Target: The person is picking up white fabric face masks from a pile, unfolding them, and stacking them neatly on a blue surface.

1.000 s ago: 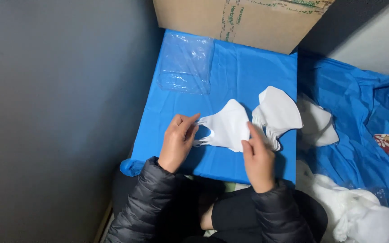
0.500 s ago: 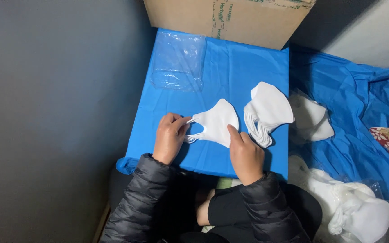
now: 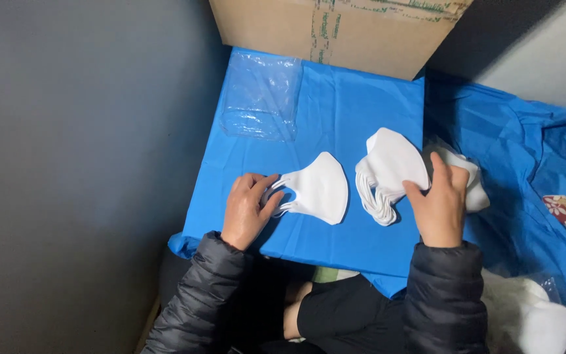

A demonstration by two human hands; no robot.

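Half a second on, the right hand point(image 3: 439, 203) has left the single mask and swung out to the stack of white masks point(image 3: 388, 172), while the left hand point(image 3: 247, 210) remains at the mask's ear loops. That split suggests the single piece is finished with on the right side and the pile is now being drawn on or squared up.

Largest in view beyond both hands is a brown cardboard box point(image 3: 335, 29), closing off the far edge of the blue sheet point(image 3: 355, 111) that covers the work surface under the palms. More blue sheeting point(image 3: 525, 157) is rumpled out past the right hand. A clear, empty plastic bag point(image 3: 260, 97) lies ahead of the left hand, well apart from it.

The stack sits under the right fingertips, fingers curled over its outer edge, thumb at its near side; ear loops hang bunched toward the wrist. Another white bundle point(image 3: 473, 183) shows just behind that hand.

The single white mask point(image 3: 316, 188) lies flat between the two hands, folded, smooth and curved, its loops pinched lightly by the left fingers, which are bent but not fisted.
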